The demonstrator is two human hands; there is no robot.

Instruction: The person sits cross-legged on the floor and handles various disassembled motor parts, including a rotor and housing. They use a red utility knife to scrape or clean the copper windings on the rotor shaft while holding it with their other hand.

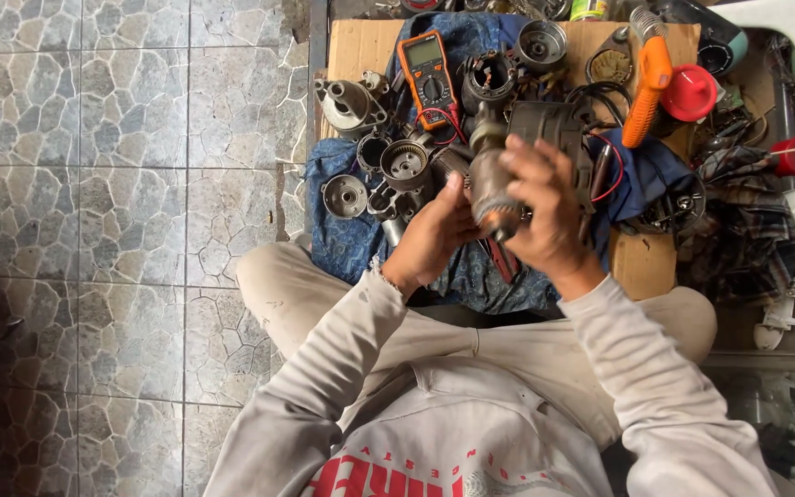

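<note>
Motor core [492, 189] out of its housing, clamped in both my left hand [434, 235] and right hand [545, 207]; loose housings [404, 164] and meter [427, 78] lie on the cardboard's [361, 46] far half, reassembly not begun.

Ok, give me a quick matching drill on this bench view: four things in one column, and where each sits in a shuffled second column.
Things:
1. orange-cased multimeter with black dial
2. red round plastic cap
3. cylindrical metal motor armature
4. silver round metal end cover

Places:
A. held between the left hand and right hand
B. on the blue cloth, at its left edge near the tiles
C. top middle of the cardboard sheet, above the black housings
D. right of the orange tool handle

Pairs: 1-C, 2-D, 3-A, 4-B
</note>
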